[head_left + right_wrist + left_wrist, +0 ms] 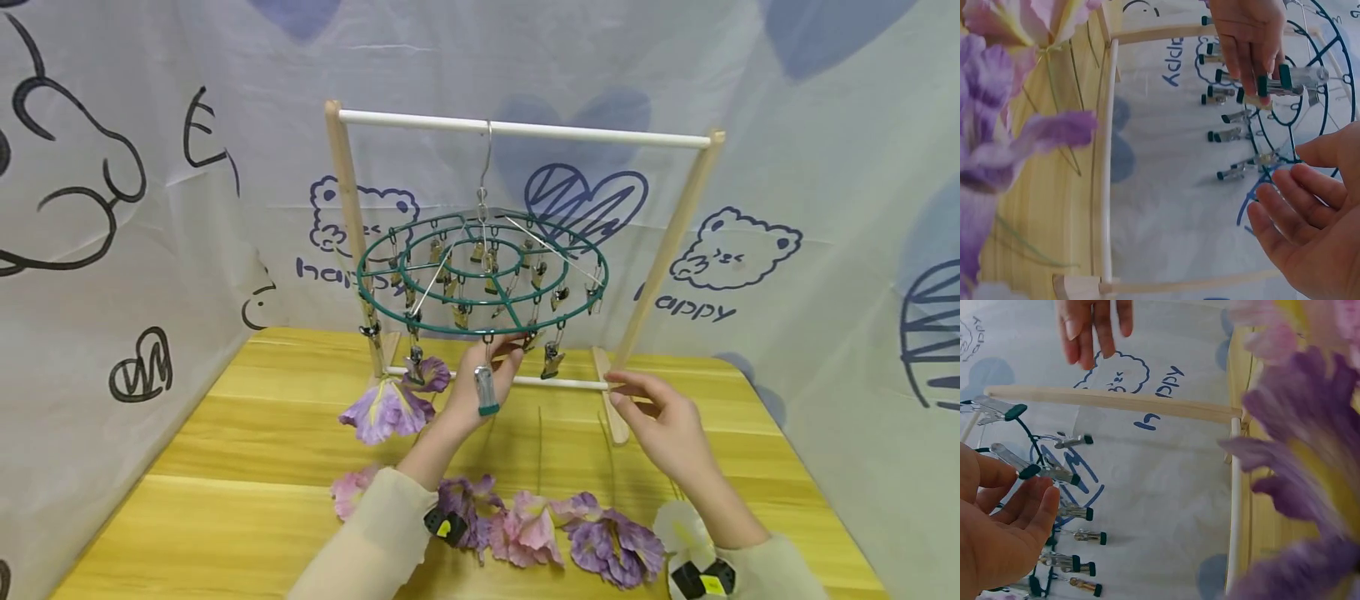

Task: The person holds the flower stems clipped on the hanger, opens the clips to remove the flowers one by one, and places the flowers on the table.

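A round green hanger (517, 315) with metal clips hangs by its hook from a white rod. My left hand (483, 375) reaches under its near rim, fingers loosely bent beside a tilted clip (532, 339); whether they touch it is unclear. A clear clip (486, 387) hangs in front of that hand. In the left wrist view, the left hand (1007, 531) is close to several green-tipped clips (1016, 461). My right hand (663, 425), fingers spread and slightly bent, holds nothing near the stand's right foot. A purple artificial flower (386, 410) is below the hanger's left side, close to a clip.
A wooden stand (667, 242) with a white top rod (600, 133) stands on the yellow wood-grain table (247, 450). Along the front lie artificial flowers: pink (527, 533), purple (615, 546) and white (682, 527), stems pointing back. Patterned cloth (825, 150) surrounds the table.
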Demonstrator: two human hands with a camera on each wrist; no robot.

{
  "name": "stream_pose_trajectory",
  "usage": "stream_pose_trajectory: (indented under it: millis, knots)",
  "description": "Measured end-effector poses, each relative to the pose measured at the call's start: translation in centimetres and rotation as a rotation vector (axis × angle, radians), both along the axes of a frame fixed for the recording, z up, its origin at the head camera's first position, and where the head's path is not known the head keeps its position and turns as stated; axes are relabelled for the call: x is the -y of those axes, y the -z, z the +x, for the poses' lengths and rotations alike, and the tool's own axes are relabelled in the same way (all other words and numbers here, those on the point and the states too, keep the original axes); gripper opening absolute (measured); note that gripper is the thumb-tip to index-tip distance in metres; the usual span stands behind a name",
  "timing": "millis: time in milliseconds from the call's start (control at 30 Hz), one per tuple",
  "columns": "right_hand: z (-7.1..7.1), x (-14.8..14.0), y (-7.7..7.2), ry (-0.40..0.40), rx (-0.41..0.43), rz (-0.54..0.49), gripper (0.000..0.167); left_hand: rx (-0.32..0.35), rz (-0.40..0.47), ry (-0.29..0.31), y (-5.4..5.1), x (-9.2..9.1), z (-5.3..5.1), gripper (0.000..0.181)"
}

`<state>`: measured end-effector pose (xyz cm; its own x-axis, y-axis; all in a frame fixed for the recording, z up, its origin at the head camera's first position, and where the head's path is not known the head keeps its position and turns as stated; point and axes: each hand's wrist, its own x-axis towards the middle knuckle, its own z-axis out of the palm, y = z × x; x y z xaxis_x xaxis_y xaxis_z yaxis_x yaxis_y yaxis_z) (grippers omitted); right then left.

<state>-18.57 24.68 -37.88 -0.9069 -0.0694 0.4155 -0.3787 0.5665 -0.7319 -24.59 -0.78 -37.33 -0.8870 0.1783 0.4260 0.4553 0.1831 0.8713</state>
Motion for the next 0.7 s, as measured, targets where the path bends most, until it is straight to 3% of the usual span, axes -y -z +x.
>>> stream_pose_trajectory:
  millis: [133,300,433,567,700]
  knots:
    - [-0.1,0.8,-0.1,-0.04,-0.047,-0.044,0.028,-0.075,-0.119,-0.027,0.5,1.4,1.2,0.033]
    - [-0.1,1.7,-0.4,-0.066,-0.078,-0.073,0.027,-0.126,-0.208,-0.074,0.5,3.0,2.8,0.045]
    - [-0.1,2.4,-0.8,-0.073,-0.092,-0.084,0.026,-0.177,-0.22,-0.072,0.5,4.0,3.7,0.054]
    - [-0.2,3.2,-1.4,-0.089,-0.119,-0.12,0.025,-0.227,-0.205,-0.076,0.5,5.0,4.7,0.044]
    - [-0.1,4.1,-2.1,-0.111,-0.162,-0.176,0.024,-0.227,-0.192,-0.081,0.3,6.2,5.8,0.042]
